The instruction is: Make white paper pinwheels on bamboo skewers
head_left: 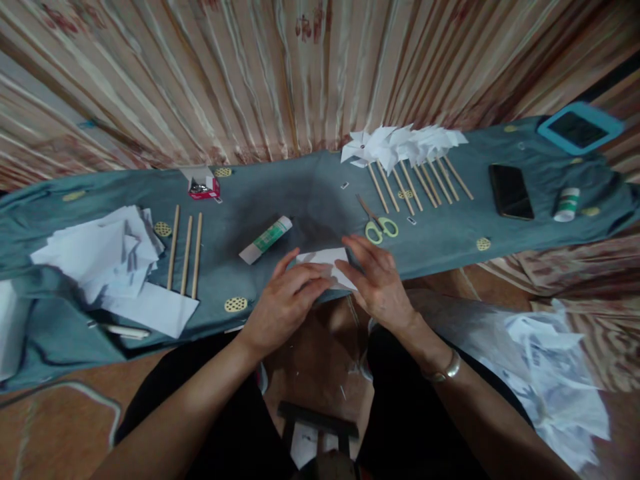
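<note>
Two bare hands worked close together at the near edge of the cloth-covered table [305, 190], roughly midway along it. Between them was a small piece of white paper [320, 255], raised at that edge, partly covered by the fingers. The left hand [287, 303] had a narrow grip, its thumb and fingers close together on the paper's left part; the right hand [377, 283] pinched the other side between thumb and fingers, also narrowly. How firmly either one pressed could not be told. A metal bracelet [453, 367] circled the right wrist.

Just beyond the left hand, a green-and-white glue stick [266, 240] lay slantwise. Past the right hand lay scissors [381, 230], their yellow-green handles toward the near edge and their blades toward the far one.

Along the far edge, right of the middle, white paper pinwheels [390, 150] overlapped in a row, their wooden sticks pointing to the near edge. Farther right lay a dark phone [511, 192]; a second glue tube [567, 203] was beyond it, and a blue-framed device [580, 128] sat at the far right corner.

Left of the middle, a small open red box [204, 193] stood near the far edge. Three loose wooden rods [187, 253] lay side by side between it and the near edge, next to a heap of white sheets [105, 253] toward the left end.
</note>
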A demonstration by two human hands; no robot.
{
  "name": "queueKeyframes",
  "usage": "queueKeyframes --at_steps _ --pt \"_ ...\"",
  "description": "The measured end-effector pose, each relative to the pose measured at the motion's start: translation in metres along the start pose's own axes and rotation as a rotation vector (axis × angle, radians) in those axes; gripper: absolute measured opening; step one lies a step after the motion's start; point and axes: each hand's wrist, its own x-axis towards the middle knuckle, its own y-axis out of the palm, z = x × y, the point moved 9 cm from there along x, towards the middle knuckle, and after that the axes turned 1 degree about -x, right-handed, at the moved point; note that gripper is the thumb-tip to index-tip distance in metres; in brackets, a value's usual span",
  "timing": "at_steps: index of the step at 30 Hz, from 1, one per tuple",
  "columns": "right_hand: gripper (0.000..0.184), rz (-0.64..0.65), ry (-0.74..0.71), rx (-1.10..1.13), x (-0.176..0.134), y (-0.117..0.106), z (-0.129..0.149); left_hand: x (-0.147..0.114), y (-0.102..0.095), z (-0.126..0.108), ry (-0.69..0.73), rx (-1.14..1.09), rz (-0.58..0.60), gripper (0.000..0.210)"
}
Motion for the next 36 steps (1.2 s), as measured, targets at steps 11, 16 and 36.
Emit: queueKeyframes --at_steps 11,16,36 --pt "0.022 0.093 -0.086 -0.116 -0.013 0.017 0.01 -0.023 0.033 0.031 -0.043 0.179 0.135 0.023" --pt "0.022 0.089 0.083 0.1 -0.014 0.022 -0.008 -0.028 0.034 0.04 -0.114 0.098 0.13 0.018" --pt "0.024 0.026 0.55 0.327 -0.006 0.036 -0.045 -0.024 0.034 0.079 -0.462 -0.044 0.087 0.039"
